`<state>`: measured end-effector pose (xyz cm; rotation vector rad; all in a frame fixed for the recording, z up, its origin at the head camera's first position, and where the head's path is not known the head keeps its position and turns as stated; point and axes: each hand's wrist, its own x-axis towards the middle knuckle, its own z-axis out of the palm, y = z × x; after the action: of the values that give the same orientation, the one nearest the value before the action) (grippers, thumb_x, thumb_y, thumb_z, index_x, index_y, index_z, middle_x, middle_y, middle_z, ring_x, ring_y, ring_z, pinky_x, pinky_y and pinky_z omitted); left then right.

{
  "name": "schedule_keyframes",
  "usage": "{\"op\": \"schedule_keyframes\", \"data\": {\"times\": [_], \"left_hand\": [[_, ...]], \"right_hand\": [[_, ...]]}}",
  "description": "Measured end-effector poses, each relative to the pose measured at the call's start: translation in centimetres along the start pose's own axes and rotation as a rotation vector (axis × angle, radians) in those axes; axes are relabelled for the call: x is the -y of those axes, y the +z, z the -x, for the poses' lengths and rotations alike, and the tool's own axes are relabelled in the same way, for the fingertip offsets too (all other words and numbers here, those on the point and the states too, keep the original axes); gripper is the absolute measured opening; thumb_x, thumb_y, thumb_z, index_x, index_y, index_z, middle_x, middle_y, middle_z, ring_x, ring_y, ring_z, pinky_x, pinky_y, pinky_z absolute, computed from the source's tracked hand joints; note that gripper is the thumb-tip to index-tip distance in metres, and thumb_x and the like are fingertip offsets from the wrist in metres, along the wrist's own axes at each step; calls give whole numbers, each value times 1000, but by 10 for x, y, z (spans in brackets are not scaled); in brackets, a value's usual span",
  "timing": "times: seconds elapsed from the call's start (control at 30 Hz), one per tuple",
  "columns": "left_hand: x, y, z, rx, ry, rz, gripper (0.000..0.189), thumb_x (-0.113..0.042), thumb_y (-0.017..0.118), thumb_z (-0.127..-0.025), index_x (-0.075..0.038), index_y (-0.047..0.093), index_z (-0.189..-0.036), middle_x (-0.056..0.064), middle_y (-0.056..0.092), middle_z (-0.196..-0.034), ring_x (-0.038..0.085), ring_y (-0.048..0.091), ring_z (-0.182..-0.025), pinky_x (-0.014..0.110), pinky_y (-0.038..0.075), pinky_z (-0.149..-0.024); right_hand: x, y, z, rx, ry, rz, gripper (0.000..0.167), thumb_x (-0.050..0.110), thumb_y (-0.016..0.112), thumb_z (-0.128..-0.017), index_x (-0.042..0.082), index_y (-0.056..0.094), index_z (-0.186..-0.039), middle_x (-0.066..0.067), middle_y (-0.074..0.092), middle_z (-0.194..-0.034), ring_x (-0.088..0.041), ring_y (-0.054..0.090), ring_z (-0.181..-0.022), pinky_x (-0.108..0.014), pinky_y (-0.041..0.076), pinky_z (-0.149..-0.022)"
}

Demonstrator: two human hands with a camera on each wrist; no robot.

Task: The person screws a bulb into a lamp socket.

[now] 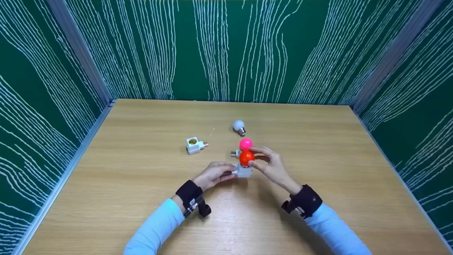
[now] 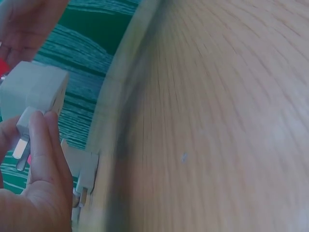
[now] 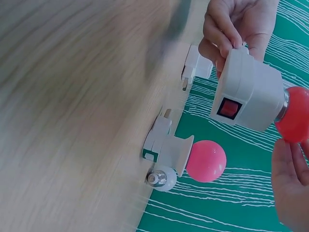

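Note:
A white plug-in lamp socket point(image 1: 244, 172) with a red rocker switch point(image 3: 229, 108) is held off the table by my left hand point(image 1: 214, 174). Fingers and thumb of that hand pinch its plug end, and the metal pins point(image 2: 20, 153) poke out between them in the left wrist view. A red bulb point(image 1: 246, 158) sits at the socket's mouth, a strip of its metal base showing. My right hand point(image 1: 275, 168) grips this bulb between thumb and fingers. Just behind stands another white socket point(image 3: 175, 151) carrying a pink bulb point(image 1: 246, 143).
On the wooden table point(image 1: 159, 117), a white bulb point(image 1: 239, 125) lies behind the pink one. To the left rests a third white socket point(image 1: 193, 146), its mouth facing up and its pins pointing right. Green panels with white lines point(image 1: 201, 49) enclose the back and sides.

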<state>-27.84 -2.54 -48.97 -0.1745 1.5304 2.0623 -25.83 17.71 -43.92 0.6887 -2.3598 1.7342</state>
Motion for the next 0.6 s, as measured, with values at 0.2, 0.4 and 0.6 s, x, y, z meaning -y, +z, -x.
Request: {"op": "schedule_keyframes", "data": {"times": [0.2, 0.4, 0.6], "left_hand": [[2, 1, -1, 34, 2, -25, 32, 1, 58, -84, 12, 54, -114, 14, 60, -100, 15, 63, -79, 21, 57, -79], [2, 2, 0, 29, -21, -39, 32, 0, 60, -84, 10, 56, -114, 19, 60, -108, 16, 64, -80, 22, 57, -80], [2, 3, 2, 33, -32, -41, 33, -2, 61, -84, 8, 57, -114, 21, 57, -116, 17, 63, -84, 23, 57, -82]], "right_hand": [[-11, -7, 2, 160, 38, -154, 46, 0, 62, -83, -11, 47, -125, -29, 47, -129, -38, 51, -115, -24, 49, -96], [-12, -9, 3, 261, 39, -200, 48, 2, 57, -87, -7, 43, -131, -26, 41, -136, -24, 50, -119, -25, 46, -99], [-13, -10, 4, 248, 74, -214, 47, 2, 57, -87, -7, 43, -131, -24, 43, -135, -24, 52, -118, -23, 48, -96]]}}
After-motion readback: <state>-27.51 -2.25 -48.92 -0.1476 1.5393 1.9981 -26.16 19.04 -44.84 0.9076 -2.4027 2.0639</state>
